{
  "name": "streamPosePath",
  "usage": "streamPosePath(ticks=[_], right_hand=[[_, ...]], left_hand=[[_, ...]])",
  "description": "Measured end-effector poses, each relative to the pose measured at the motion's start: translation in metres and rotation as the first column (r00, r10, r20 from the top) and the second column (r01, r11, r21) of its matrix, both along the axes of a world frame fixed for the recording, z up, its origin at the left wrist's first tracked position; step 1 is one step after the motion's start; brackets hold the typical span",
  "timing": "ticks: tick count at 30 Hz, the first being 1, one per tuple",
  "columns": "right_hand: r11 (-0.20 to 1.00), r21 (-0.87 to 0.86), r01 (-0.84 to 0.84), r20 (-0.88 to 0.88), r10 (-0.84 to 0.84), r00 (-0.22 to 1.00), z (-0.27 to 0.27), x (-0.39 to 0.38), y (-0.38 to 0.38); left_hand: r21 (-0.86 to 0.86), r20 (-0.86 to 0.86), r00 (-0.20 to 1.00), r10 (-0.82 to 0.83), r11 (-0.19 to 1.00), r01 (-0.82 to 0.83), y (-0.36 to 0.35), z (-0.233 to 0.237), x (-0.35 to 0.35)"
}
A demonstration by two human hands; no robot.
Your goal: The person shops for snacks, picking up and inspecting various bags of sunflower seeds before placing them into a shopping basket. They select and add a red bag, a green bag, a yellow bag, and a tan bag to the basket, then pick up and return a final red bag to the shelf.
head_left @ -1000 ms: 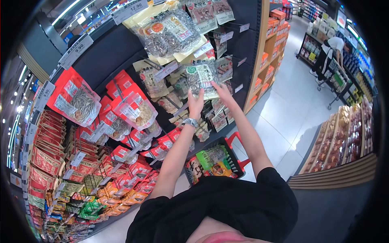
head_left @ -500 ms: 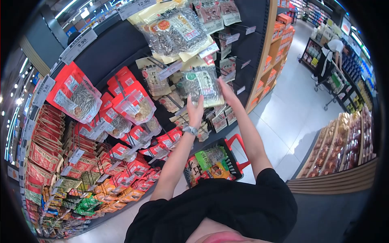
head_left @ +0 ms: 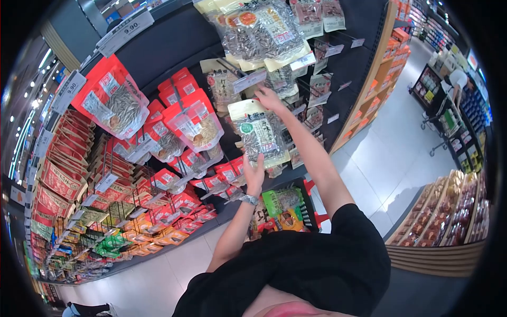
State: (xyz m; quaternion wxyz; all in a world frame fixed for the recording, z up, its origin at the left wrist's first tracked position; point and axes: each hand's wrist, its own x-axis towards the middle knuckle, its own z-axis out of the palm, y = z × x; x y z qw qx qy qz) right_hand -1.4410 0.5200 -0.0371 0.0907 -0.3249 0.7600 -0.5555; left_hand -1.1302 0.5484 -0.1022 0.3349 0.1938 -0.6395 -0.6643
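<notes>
A clear bag of sunflower seeds point(head_left: 262, 136) with cream edges and a green round mark faces me in front of the rack. My left hand point(head_left: 254, 175) grips its lower left edge, thumb up along the front. At the bag's top edge is my right hand point(head_left: 268, 100), its fingers bent, just below a price tag point(head_left: 249, 80) on a hook; what they pinch I cannot make out. Larger bags of seeds point(head_left: 264, 31) hang above. Left of the hands hang red-topped snack bags point(head_left: 194, 120).
Below my arms stands a black and red shopping basket point(head_left: 307, 208) holding a green packet point(head_left: 281, 202) and other packets. Rows of snack packets point(head_left: 63, 182) fill the left rack. At right, a person point(head_left: 457, 80) bends beside a trolley point(head_left: 449, 119); a wooden-edged display point(head_left: 435, 253) stands nearer.
My right hand has gone from the bag's right side up to its top edge. The bag sits lower relative to the rack, with my left hand still on it. The view has shifted left.
</notes>
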Motion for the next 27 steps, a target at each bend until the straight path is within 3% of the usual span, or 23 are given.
streamPosePath(ticks=[2, 4, 10, 12, 13, 14, 15, 20, 22, 27], right_hand=[[1.0, 0.013, 0.028, 0.074, -0.029, 0.997, -0.009, 0.001, -0.009], [0.962, -0.274, -0.01, 0.141, 0.05, 0.989, -0.043, -0.017, -0.016], [0.927, -0.356, 0.116, 0.185, -0.052, 0.981, -0.015, 0.008, 0.063], [0.933, -0.325, 0.156, 0.015, -0.16, 0.987, -0.001, -0.002, 0.087], [0.887, -0.411, 0.211, 0.086, -0.192, 0.978, 0.01, -0.009, 0.094], [0.887, -0.361, 0.289, 0.009, -0.307, 0.952, 0.024, -0.018, 0.105], [0.868, -0.405, 0.287, 0.039, -0.297, 0.954, 0.042, -0.022, 0.115], [0.788, -0.555, 0.267, 0.023, -0.306, 0.952, 0.079, -0.053, 0.142], [0.784, -0.561, 0.266, -0.024, -0.337, 0.941, 0.085, -0.061, 0.141], [0.797, -0.331, 0.506, -0.12, -0.567, 0.815, 0.101, -0.068, 0.131]], left_hand=[[0.004, -0.023, 0.999, 0.038, 0.999, -0.038, -0.01, -0.011, 0.003], [0.027, -0.006, 1.0, 0.027, 0.999, -0.026, -0.014, -0.01, 0.009], [0.017, -0.035, 0.999, -0.041, 0.999, 0.042, -0.002, 0.004, -0.007], [-0.053, -0.02, 0.989, -0.148, 0.988, 0.147, 0.001, 0.013, -0.027], [-0.05, -0.023, 0.988, -0.154, 0.987, 0.153, 0.003, 0.018, -0.038], [-0.143, -0.05, 0.988, -0.147, 0.98, 0.139, 0.006, 0.024, -0.053], [-0.236, -0.08, 0.987, -0.143, 0.964, 0.121, 0.008, 0.032, -0.065], [-0.169, -0.067, 0.962, -0.265, 0.953, 0.251, 0.018, 0.072, -0.094], [-0.134, 0.018, 0.972, -0.236, 0.962, 0.236, 0.021, 0.08, -0.096], [-0.221, -0.01, 0.99, -0.141, 0.966, 0.136, 0.022, 0.095, -0.113]])
